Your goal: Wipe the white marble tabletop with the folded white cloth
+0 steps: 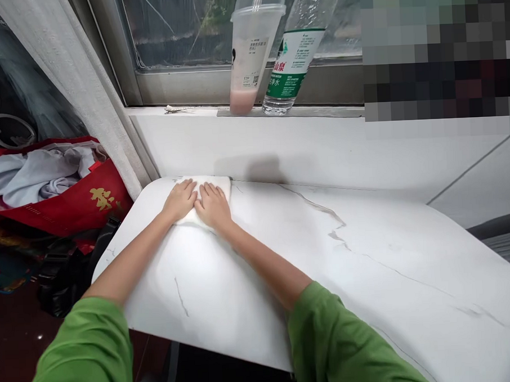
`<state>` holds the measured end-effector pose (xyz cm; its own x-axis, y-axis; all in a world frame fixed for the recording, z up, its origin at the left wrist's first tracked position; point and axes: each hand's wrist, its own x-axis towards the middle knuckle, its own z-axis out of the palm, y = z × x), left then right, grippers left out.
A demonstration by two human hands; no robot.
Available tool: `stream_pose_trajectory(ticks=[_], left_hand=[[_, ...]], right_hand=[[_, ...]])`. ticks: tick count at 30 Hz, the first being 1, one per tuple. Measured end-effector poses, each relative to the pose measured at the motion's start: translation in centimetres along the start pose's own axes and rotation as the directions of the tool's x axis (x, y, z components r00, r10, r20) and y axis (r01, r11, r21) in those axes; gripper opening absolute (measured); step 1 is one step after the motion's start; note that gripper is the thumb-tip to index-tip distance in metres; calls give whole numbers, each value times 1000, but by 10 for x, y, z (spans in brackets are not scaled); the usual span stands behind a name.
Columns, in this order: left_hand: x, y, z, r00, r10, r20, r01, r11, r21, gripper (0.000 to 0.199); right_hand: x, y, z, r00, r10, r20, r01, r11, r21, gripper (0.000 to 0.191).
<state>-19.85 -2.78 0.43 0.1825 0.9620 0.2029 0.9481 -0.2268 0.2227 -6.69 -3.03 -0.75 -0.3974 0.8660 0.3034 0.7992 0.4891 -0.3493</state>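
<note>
"at the far left end of the surface [225, 293], by the wall [185, 143], which step is in hand?"

"wiping, i'd judge: the white cloth [191, 218] lies flat there, under my left hand [180, 201] and right hand [213, 206]."

"how do they sit?"

"both open, palms down, fingers stretched forward and only slightly parted; they rest on the cloth without gripping it."

"and the next move?"

"it calls for even pressure from both palms, i think."

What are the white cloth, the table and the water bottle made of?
White cloth: likely fabric, matte and lying flat; which fibre, I can't tell.
Table: perhaps laminate or stone, smooth, with marble-like veins.
Water bottle: probably plastic, shiny and see-through.
</note>
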Motion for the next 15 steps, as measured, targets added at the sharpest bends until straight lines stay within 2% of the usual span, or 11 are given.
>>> stream_pose_trajectory(ticks=[3,6,9,12,15], left_hand=[[-47,8,-8,997,67,27,-67,998,10,45],[-110,14,-20,990,139,29,-140,990,25,48],[-175,15,-34,991,133,-4,-133,990,47,49],[-222,10,-48,998,64,-24,-62,995,75,48],[-238,-4,-58,1000,9,-30,-7,997,79,47]], right_hand=[[-48,-23,-10,999,-15,34,12,997,74,53],[-102,-52,-23,992,-93,79,73,971,225,56],[-144,-81,-35,967,-199,157,120,905,407,62],[-161,-105,-42,923,-309,229,141,826,546,66],[-153,-124,-39,893,-349,284,128,803,583,69]])
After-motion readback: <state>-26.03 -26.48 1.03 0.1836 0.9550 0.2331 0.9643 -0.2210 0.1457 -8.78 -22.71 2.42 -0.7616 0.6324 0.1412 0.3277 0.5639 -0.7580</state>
